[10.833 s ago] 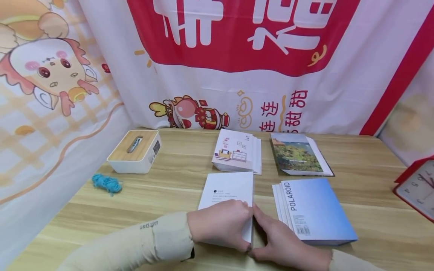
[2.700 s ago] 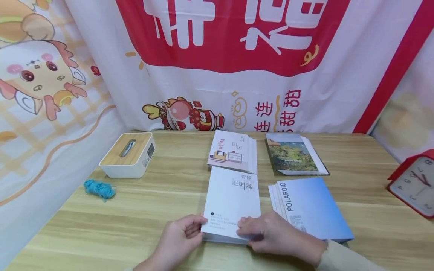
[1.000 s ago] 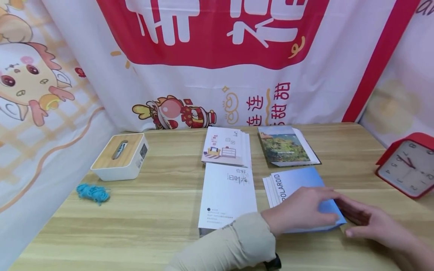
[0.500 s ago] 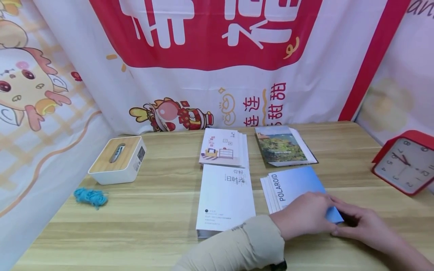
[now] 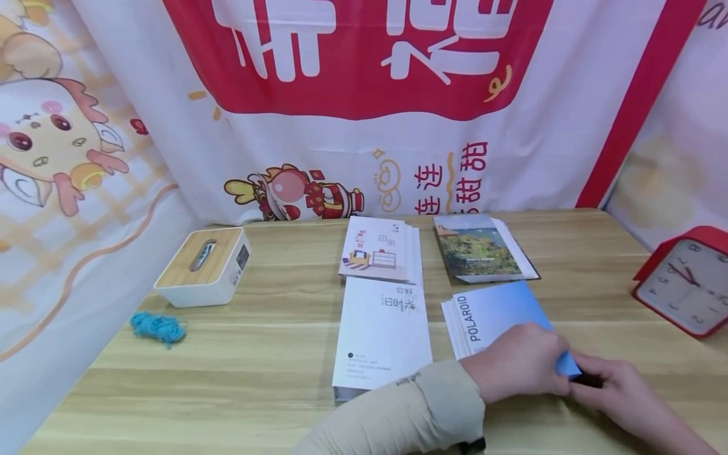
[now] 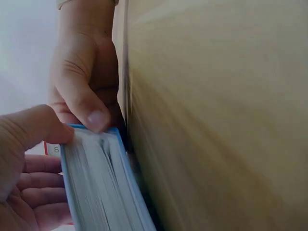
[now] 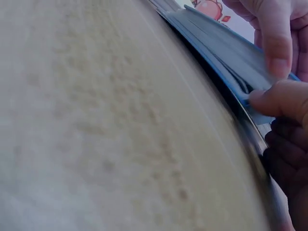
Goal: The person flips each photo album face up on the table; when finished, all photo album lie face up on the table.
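In the head view, a blue photo album (image 5: 500,309) marked POLAROID lies at the front right. My left hand (image 5: 517,363) reaches across its near end and grips the cover by the near right corner. At that same corner my right hand (image 5: 614,392) pinches from the right side. The left wrist view shows my left thumb (image 6: 53,127) on the page edges and the fingers along the cover, with the right thumb (image 6: 96,118) at the album's end. Both thumbs meet close together in the right wrist view, the right fingers (image 7: 288,144) curled below the corner.
A white book (image 5: 381,341) lies left of the album, beneath my left sleeve. Behind are an illustrated book (image 5: 378,249) and a landscape-covered album (image 5: 478,249). A wooden-topped box (image 5: 201,265) and blue yarn (image 5: 158,327) sit left, a red clock (image 5: 685,284) right.
Both hands have left the white book, which now sits farther back against the illustrated book, and moved right to the blue album. Over the last second my right hand has closed in on its corner.
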`<action>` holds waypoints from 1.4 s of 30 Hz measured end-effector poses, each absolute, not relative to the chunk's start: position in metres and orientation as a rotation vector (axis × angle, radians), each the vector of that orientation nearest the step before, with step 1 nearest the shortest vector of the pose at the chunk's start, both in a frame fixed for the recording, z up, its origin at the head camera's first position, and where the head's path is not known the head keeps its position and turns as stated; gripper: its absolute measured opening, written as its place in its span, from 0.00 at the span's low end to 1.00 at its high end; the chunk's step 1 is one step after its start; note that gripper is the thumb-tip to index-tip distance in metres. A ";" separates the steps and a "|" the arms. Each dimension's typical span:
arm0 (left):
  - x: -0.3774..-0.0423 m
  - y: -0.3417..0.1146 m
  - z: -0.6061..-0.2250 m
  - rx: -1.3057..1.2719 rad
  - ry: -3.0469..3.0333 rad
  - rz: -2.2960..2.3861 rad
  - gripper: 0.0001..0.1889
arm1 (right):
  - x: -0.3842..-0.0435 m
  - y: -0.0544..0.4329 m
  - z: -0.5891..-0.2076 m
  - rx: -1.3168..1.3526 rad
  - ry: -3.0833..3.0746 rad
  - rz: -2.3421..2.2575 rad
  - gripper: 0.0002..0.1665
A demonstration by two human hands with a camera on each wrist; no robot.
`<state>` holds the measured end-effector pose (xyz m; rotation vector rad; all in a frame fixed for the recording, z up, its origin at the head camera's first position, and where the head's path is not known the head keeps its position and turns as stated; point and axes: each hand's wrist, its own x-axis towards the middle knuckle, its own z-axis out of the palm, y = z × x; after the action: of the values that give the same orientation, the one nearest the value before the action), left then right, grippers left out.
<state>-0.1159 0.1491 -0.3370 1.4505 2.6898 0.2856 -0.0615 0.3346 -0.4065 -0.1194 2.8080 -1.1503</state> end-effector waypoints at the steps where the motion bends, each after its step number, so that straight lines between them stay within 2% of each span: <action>1: -0.116 0.148 -0.336 1.458 2.699 0.282 0.09 | -0.061 0.334 -0.407 -0.112 2.784 -1.182 0.32; 7: -0.116 0.138 -0.331 1.538 2.771 0.334 0.10 | -0.060 0.329 -0.405 -0.025 2.699 -1.377 0.29; 11: -0.114 0.131 -0.329 1.589 2.833 0.441 0.15 | -0.059 0.324 -0.400 0.037 2.586 -1.556 0.29; 14: -0.111 0.125 -0.329 1.622 2.870 0.538 0.19 | -0.059 0.321 -0.399 -0.129 2.479 -1.853 0.26; 18: -0.108 0.118 -0.331 1.695 2.937 0.765 0.22 | -0.060 0.314 -0.398 -0.567 2.403 -2.156 0.36; 21: -0.106 0.113 -0.334 1.749 2.927 1.076 0.23 | -0.060 0.309 -0.392 -0.657 2.512 -2.121 0.36; 25: -0.105 0.108 -0.336 1.793 2.870 1.374 0.25 | -0.058 0.303 -0.379 -0.528 2.751 -1.860 0.33; 29: -0.105 0.101 -0.338 1.839 2.894 1.455 0.27 | -0.054 0.294 -0.367 -0.523 2.945 -1.582 0.33; 35: -0.101 0.087 -0.337 1.879 2.859 1.554 0.28 | -0.049 0.279 -0.352 -0.723 3.048 -1.488 0.35; 42: -0.094 0.071 -0.340 1.811 2.690 1.727 0.27 | -0.048 0.263 -0.341 -0.997 3.109 -1.464 0.34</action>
<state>-0.0945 0.0706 -0.3402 1.8110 2.6900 1.7270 -0.0479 0.2630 -0.3414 -0.9968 3.1093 -1.4640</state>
